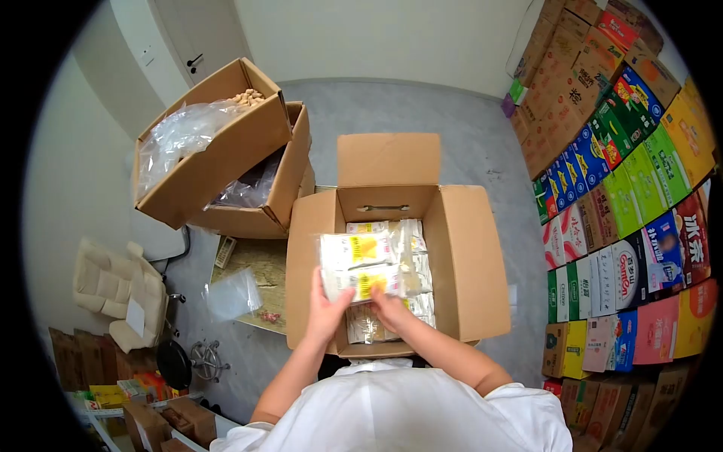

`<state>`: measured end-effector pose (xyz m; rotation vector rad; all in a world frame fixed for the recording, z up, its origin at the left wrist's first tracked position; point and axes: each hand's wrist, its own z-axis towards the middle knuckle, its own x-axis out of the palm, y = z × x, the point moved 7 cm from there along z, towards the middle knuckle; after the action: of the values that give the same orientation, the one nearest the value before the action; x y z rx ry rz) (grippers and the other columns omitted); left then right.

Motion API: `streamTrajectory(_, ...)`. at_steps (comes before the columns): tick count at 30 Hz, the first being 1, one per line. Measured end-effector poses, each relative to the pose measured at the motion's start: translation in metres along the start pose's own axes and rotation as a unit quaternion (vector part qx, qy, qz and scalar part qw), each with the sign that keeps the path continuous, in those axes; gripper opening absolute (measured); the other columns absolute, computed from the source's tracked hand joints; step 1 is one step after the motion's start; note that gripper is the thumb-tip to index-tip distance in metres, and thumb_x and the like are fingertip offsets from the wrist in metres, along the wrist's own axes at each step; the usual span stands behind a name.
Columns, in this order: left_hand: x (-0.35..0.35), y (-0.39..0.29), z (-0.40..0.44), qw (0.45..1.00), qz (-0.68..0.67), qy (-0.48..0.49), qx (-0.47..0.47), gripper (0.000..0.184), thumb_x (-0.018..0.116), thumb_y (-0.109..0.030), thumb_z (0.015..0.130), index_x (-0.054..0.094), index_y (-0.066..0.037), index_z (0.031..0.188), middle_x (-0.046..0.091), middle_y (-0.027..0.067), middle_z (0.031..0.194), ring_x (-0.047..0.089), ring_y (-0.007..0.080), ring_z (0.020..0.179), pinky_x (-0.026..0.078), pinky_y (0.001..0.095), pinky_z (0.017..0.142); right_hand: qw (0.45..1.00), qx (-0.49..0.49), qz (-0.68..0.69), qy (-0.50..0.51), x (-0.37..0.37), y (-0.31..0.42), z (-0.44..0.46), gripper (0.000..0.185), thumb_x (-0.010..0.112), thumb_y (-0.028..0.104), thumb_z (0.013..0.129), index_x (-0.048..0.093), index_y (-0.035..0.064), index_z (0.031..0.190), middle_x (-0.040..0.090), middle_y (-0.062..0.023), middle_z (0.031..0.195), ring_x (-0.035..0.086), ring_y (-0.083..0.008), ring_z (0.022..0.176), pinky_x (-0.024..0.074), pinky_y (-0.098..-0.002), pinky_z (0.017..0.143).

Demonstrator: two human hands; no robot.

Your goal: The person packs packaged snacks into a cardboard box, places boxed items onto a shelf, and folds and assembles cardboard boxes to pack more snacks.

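In the middle of the head view, an open cardboard box (471, 264) stands with its flaps spread. White packets (418, 241) with yellow labels lie inside it. Above them I hold a clear plastic bag of white, yellow-labelled packets (360, 252). My left hand (329, 307) grips the bag's lower left edge, thumb on its front. My right hand (388, 309) pinches the lower right part. The fingers behind the bag are hidden.
At the left, a tilted carton (218, 162) with plastic and peanut-like pieces rests on another carton (290, 177). Clear bags (233, 294) and a calculator (224, 252) lie on the tabletop (275, 271). A beige chair (113, 286) stands left; stacked drink cartons (625, 181) line the right.
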<state>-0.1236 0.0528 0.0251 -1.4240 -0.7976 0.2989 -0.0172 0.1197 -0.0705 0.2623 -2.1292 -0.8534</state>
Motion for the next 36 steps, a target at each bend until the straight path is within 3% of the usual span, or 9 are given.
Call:
streamTrajectory(4,0.025,-0.028,-0.019,0.847,0.508,0.084,0.134,0.073,0.072,-0.022,0.076,0.036,-0.001,0.135,0.050,0.0206,0.125,0.044,0.0325,0.123,0.028,0.0482,0.107,0.966,-0.042,0.253,-0.035,-0.004,0.045,0.009,0.037,0.054,0.019,0.094,0.046,0.0040,0.126,0.055,-0.0116,0.124,0.055,-0.0233,0.111,0.0456,-0.0408,0.092)
streamTrajectory(8,0.022,0.005,-0.031,0.692,0.675,0.168,0.196,0.054,0.070,-0.034,0.076,0.054,-0.007,0.120,0.058,0.0085,0.117,0.044,0.0313,0.120,0.020,0.0645,0.102,0.962,-0.035,0.158,-0.219,-0.055,0.047,0.046,0.031,0.065,0.022,0.086,0.052,0.0074,0.110,0.060,-0.0066,0.099,0.058,-0.0170,0.082,0.0489,-0.0280,0.066)
streamTrajectory(12,0.023,0.012,-0.033,0.708,0.656,0.170,0.201,0.038,0.071,-0.033,0.073,0.065,-0.010,0.103,0.061,0.0046,0.108,0.047,0.0286,0.117,0.021,0.0613,0.103,0.934,-0.075,0.055,-0.344,-0.101,0.029,0.101,0.032,0.071,0.025,0.081,0.055,0.0090,0.104,0.058,-0.0042,0.086,0.050,-0.0130,0.064,0.0387,-0.0262,0.048)
streamTrajectory(19,0.018,0.012,-0.032,0.719,0.645,0.175,0.192,0.035,0.071,-0.031,0.074,0.064,-0.009,0.100,0.062,0.0053,0.104,0.049,0.0282,0.113,0.022,0.0614,0.102,0.955,-0.067,0.165,-0.235,-0.109,-0.002,0.148,0.032,0.065,0.004,0.081,0.046,0.0063,0.107,0.056,-0.0068,0.084,0.055,-0.0145,0.069,0.0434,-0.0276,0.051)
streamTrajectory(25,0.020,0.010,-0.032,0.733,0.631,0.168,0.191,0.030,0.071,-0.028,0.074,0.064,-0.009,0.096,0.063,0.0054,0.099,0.051,0.0277,0.110,0.024,0.0606,0.102,0.860,-0.146,-0.058,-0.486,-0.143,-0.007,0.130,0.033,0.062,0.004,0.079,0.044,0.0020,0.107,0.057,-0.0107,0.082,0.054,-0.0187,0.067,0.0469,-0.0315,0.062)
streamTrajectory(29,0.021,0.009,-0.031,0.731,0.632,0.165,0.197,0.028,0.070,-0.028,0.074,0.064,-0.009,0.095,0.063,0.0051,0.098,0.051,0.0270,0.110,0.024,0.0601,0.102,0.915,-0.111,-0.315,-0.226,-0.075,0.028,0.118,0.029,0.061,0.017,0.084,0.052,0.0023,0.107,0.053,-0.0140,0.111,0.054,-0.0230,0.095,0.0424,-0.0361,0.087)
streamTrajectory(31,0.020,0.010,-0.031,0.731,0.633,0.163,0.197,0.028,0.070,-0.028,0.074,0.065,-0.010,0.094,0.063,0.0050,0.098,0.051,0.0269,0.110,0.024,0.0600,0.102,0.663,-0.295,-0.672,-0.150,-0.025,0.051,0.099,0.043,0.063,0.026,0.085,0.050,0.0038,0.119,0.045,-0.0161,0.130,0.041,-0.0277,0.123,0.0303,-0.0397,0.104)
streamTrajectory(32,0.020,0.010,-0.031,0.729,0.636,0.165,0.195,0.028,0.070,-0.028,0.074,0.065,-0.010,0.095,0.063,0.0051,0.098,0.051,0.0269,0.110,0.024,0.0600,0.102,0.583,-0.249,-0.764,-0.116,-0.023,0.046,0.101,0.064,0.058,0.040,0.087,0.036,0.0083,0.138,0.027,-0.0161,0.148,0.020,-0.0308,0.139,0.0159,-0.0433,0.113)
streamTrajectory(36,0.020,0.009,-0.031,0.728,0.638,0.166,0.189,0.028,0.070,-0.028,0.074,0.065,-0.010,0.094,0.063,0.0051,0.098,0.051,0.0268,0.110,0.024,0.0600,0.103,0.519,-0.060,-0.851,-0.044,-0.066,0.017,0.112,0.079,0.040,0.057,0.090,0.011,0.0135,0.149,0.004,-0.0091,0.156,0.006,-0.0286,0.144,0.0071,-0.0521,0.113)
